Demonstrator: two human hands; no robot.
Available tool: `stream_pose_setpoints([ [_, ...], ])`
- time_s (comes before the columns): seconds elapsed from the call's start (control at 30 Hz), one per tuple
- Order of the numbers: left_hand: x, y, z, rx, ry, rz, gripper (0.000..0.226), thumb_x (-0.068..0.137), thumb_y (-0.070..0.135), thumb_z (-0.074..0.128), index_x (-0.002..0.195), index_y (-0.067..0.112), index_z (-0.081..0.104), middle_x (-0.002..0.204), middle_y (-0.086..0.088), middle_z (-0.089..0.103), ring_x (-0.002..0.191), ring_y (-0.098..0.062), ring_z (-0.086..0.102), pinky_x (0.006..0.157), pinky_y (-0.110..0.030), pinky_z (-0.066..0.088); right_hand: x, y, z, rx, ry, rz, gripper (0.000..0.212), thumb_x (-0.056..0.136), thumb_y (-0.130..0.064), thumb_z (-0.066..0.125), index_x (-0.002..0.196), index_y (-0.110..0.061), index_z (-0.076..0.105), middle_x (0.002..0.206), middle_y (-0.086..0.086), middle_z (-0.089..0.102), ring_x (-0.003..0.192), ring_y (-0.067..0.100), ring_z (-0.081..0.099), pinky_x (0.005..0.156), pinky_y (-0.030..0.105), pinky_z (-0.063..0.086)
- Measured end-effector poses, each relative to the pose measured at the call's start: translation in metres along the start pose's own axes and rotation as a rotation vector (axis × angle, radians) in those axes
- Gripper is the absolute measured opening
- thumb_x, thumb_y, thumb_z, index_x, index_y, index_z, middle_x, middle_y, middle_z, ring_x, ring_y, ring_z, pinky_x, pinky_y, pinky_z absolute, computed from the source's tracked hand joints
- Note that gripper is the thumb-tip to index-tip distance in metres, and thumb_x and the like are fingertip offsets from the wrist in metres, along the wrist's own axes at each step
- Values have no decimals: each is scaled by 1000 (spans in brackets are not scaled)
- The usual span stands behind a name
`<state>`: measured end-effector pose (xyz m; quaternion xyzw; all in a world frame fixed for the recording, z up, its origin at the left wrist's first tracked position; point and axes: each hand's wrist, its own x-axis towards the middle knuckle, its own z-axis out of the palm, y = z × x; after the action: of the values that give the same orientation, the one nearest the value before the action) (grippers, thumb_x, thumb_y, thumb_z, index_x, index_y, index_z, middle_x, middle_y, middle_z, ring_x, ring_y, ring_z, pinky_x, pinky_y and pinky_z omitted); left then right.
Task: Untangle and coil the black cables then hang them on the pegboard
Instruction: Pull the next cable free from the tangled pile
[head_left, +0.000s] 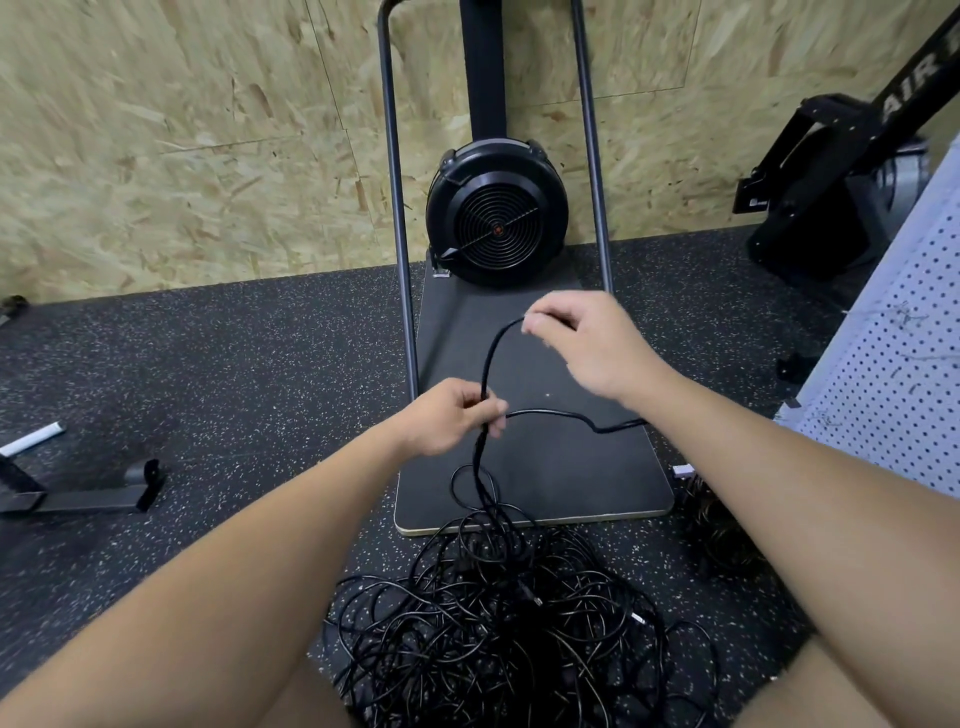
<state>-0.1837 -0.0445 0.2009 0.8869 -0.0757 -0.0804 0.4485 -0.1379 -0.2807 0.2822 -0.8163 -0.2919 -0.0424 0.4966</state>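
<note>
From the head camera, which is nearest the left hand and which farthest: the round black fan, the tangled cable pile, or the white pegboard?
From the left hand:
1. Tangled cable pile, just below it on the floor.
2. Round black fan, ahead by the wall.
3. White pegboard, far right.

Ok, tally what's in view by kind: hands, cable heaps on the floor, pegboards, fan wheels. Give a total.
Hands: 2, left hand and right hand, both holding one black cable
Cable heaps: 2, big tangle, smaller heap
Pegboards: 1
Fan wheels: 1
Total: 6
</note>
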Motion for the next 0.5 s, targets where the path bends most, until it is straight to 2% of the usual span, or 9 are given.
stream_pose_setpoints([
  [0.1, -3, -18, -1, 193, -56, -40, 24, 110, 32, 66, 93, 22, 79, 89, 1, 79, 74, -16, 61, 77, -33, 49, 7, -5, -14, 222, 290, 109, 20, 103, -17, 64, 90, -18, 78, 71, 2, 62, 60, 14, 46, 53, 28, 35],
  [0.17, -3, -20, -2, 198, -33, -70, 32, 114, 35, 58, 95, 19, 79, 91, -1, 81, 70, -13, 64, 76, -29, 49, 10, -4, -25, 219, 408, 161, 22, 101, -21, 64, 85, -21, 79, 71, 1, 65, 60, 16, 48, 53, 29, 36],
  [0.23, -2, -12, -4, 40, 49, -108, 36, 117, 27, 51, 97, 5, 71, 87, -7, 81, 67, -8, 66, 75, -27, 52, 9, 3, -29, 88, 378, 201, 25, 99, -26, 66, 79, -20, 77, 69, 2, 68, 59, 17, 51, 56, 31, 42],
  [0.3, 0, -7, -8, -117, 136, -121, 34, 118, 24, 48, 97, 4, 65, 77, -12, 75, 67, -18, 68, 76, -38, 59, 4, 14, -29, -6, 324, 253, 21, 99, -22, 66, 83, -18, 78, 74, 2, 74, 67, 18, 63, 67, 33, 51],
  [0.33, 2, -5, -11, -165, 180, -113, 33, 118, 25, 47, 97, 5, 64, 71, -10, 70, 64, -22, 66, 74, -45, 62, 2, 21, -28, -92, 298, 272, 14, 99, -18, 66, 95, -18, 79, 87, 3, 78, 81, 19, 71, 76, 34, 55],
  [0.37, 5, -4, -15, -174, 221, -91, 33, 118, 27, 48, 97, 6, 64, 65, -6, 63, 60, -23, 63, 70, -47, 62, 0, 25, -28, -228, 259, 286, 20, 99, -16, 66, 116, -16, 77, 108, 5, 80, 103, 24, 73, 88, 36, 57],
  [0.4, 7, -1, -18, -168, 259, -65, 33, 116, 29, 49, 97, 7, 64, 60, 0, 57, 54, -22, 57, 63, -44, 57, -1, 29, -28, -370, 205, 293, 41, 99, -16, 68, 140, -14, 67, 135, 7, 73, 126, 29, 66, 103, 38, 53],
  [0.43, 9, 4, -20, -151, 293, -50, 31, 114, 31, 51, 97, 9, 64, 58, 6, 51, 51, -19, 49, 56, -35, 48, -2, 30, -27, -458, 151, 281, 64, 99, -18, 72, 159, -14, 50, 157, 7, 57, 144, 31, 54, 117, 43, 46],
  [0.5, 12, 12, -20, -139, 306, -32, 26, 112, 31, 56, 96, 11, 61, 59, 12, 47, 52, -13, 40, 52, -28, 35, -4, 24, -23, -565, 106, 177, 92, 98, -24, 78, 172, -17, 23, 175, 3, 31, 161, 28, 31, 131, 51, 28],
])
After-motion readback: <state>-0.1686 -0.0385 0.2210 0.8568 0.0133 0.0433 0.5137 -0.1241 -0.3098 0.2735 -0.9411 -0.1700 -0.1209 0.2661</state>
